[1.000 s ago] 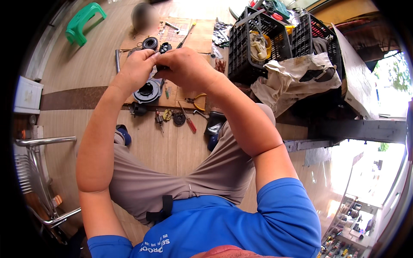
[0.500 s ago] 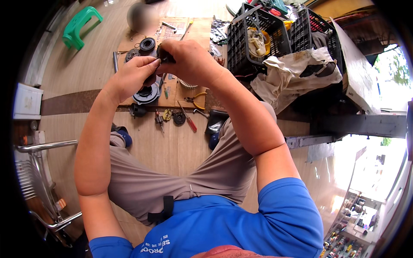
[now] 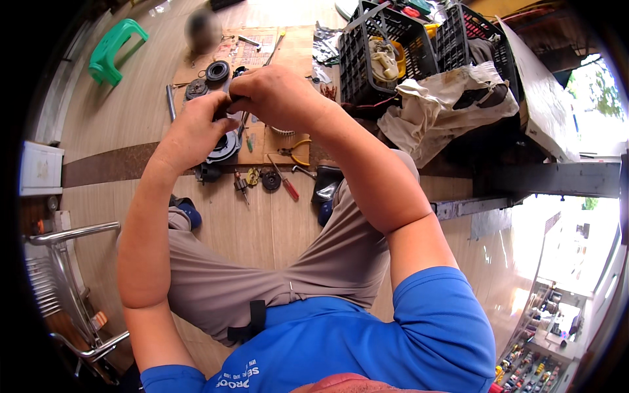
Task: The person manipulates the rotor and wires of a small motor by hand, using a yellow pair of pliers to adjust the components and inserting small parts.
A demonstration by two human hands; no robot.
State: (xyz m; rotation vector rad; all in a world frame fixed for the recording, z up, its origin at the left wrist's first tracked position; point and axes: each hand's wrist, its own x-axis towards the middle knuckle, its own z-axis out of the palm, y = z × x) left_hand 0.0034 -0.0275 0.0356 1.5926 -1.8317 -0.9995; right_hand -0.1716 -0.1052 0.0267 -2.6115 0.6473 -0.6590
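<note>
My left hand [image 3: 194, 131] and my right hand [image 3: 280, 98] meet above a cardboard sheet [image 3: 298, 49], fingers curled around a small dark part that they mostly hide. My right fingers close on its upper side; the left fingers bend against it, with the thumb a little apart. Below them lies a grey round housing [image 3: 226, 149], partly covered by my left hand. A black ring-shaped part [image 3: 217, 71] and a dark round part [image 3: 196, 88] lie just beyond. Yellow-handled pliers [image 3: 302, 152] and a small green-handled screwdriver [image 3: 249, 144] rest to the right of the housing.
Nearer me on the floor are a red-handled screwdriver [image 3: 291, 188], a black disc [image 3: 270, 181] and a small motor armature [image 3: 242, 183]. Black crates [image 3: 357, 72] and a stained cloth [image 3: 426, 111] stand right. A green stool [image 3: 108, 56] is far left, a metal-framed chair [image 3: 72, 234] nearer left.
Both hands have shifted slightly left in view, and the left hand has turned, its thumb now lower and farther from the right fingers. The whole view has also shifted a little.
</note>
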